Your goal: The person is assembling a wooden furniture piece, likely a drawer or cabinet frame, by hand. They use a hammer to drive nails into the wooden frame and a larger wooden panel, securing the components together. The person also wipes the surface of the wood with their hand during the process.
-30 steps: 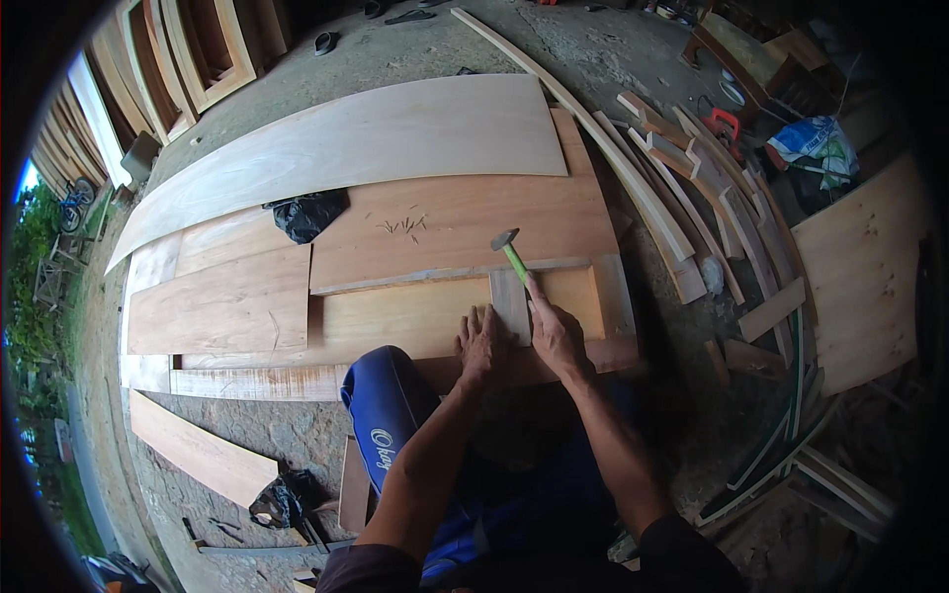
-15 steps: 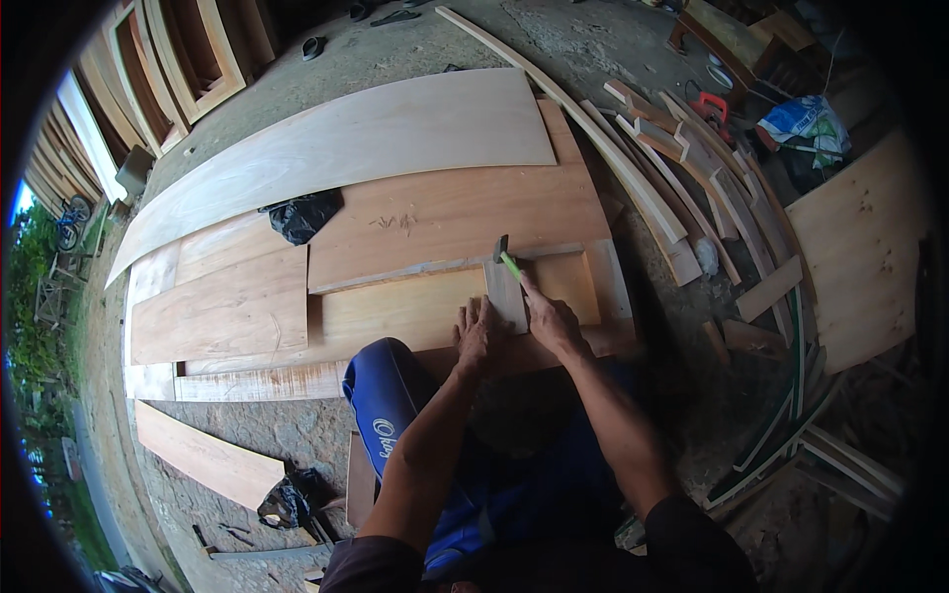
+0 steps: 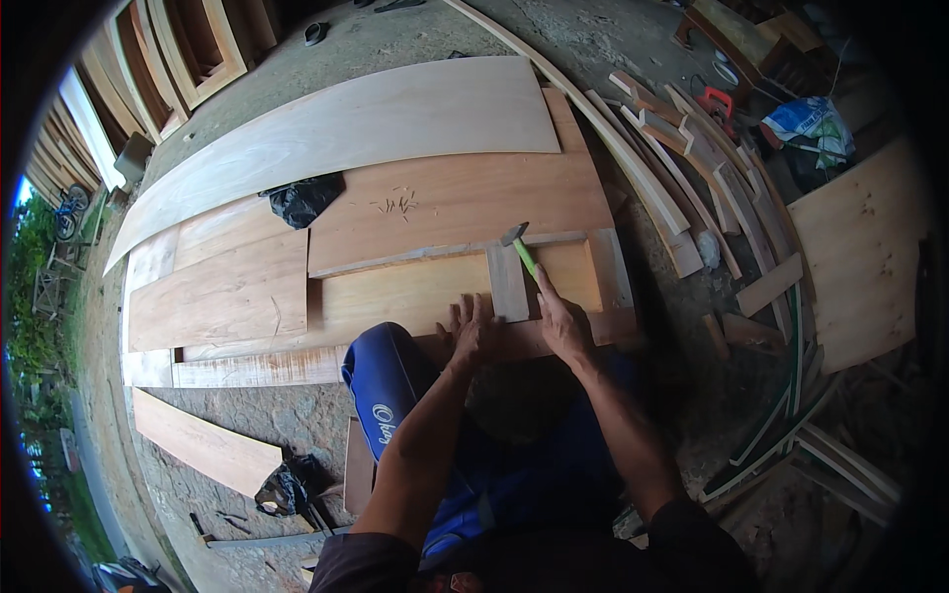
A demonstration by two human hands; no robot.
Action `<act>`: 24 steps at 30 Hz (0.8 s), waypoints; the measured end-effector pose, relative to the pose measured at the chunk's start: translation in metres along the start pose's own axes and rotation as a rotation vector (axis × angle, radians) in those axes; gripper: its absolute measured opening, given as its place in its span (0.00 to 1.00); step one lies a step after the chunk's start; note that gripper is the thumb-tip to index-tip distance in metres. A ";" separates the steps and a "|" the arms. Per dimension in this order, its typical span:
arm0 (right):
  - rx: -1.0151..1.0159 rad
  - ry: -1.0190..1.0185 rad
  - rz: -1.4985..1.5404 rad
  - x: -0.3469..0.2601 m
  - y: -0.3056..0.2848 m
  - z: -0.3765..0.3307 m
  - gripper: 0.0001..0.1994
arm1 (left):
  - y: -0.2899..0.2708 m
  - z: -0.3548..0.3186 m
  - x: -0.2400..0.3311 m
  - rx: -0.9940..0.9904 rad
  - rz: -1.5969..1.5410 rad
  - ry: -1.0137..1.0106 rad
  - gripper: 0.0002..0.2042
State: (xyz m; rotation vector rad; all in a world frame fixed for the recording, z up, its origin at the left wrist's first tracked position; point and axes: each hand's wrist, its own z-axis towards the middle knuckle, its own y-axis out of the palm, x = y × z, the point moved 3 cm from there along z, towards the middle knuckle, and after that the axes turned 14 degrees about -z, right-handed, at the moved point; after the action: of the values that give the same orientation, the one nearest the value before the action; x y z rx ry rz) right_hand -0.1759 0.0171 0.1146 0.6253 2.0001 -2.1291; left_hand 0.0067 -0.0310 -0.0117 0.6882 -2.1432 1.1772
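My right hand (image 3: 561,321) grips a hammer (image 3: 521,249) with a green handle, its metal head resting by the top end of a short upright wooden piece (image 3: 507,282). My left hand (image 3: 472,329) lies flat, fingers spread, on the wooden boards just left of that piece. Both hands are on a large flat wooden door panel (image 3: 395,267) lying on the ground. My knee in blue trousers (image 3: 388,381) is by the panel's near edge.
A long pale plywood sheet (image 3: 346,128) lies beyond the panel. A black plastic bag (image 3: 304,198) and small nails (image 3: 397,205) sit on the boards. Strips and offcuts (image 3: 682,168) are piled at the right, a plank (image 3: 203,447) and another black bag (image 3: 287,486) at the lower left.
The hammer head has come down from above the upright piece to its top end. My left hand stays flat on the boards.
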 end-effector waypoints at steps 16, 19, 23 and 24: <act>-0.104 -0.299 -0.061 0.087 0.023 -0.067 0.10 | 0.005 -0.005 0.012 0.075 0.085 -0.014 0.41; -0.205 -0.223 -0.093 0.085 0.029 -0.061 0.11 | 0.008 -0.002 0.006 0.085 0.102 -0.015 0.41; -0.120 -0.288 -0.038 0.086 0.022 -0.061 0.11 | 0.013 0.002 0.010 0.093 0.062 -0.025 0.43; -0.117 -0.312 -0.070 0.083 0.021 -0.065 0.12 | 0.014 0.002 -0.002 0.109 0.006 0.007 0.43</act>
State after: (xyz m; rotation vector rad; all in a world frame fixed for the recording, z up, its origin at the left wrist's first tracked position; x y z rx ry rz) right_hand -0.2301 0.0932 0.0605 0.1923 1.9773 -1.9822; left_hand -0.0019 -0.0262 -0.0213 0.7238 -2.0886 1.3063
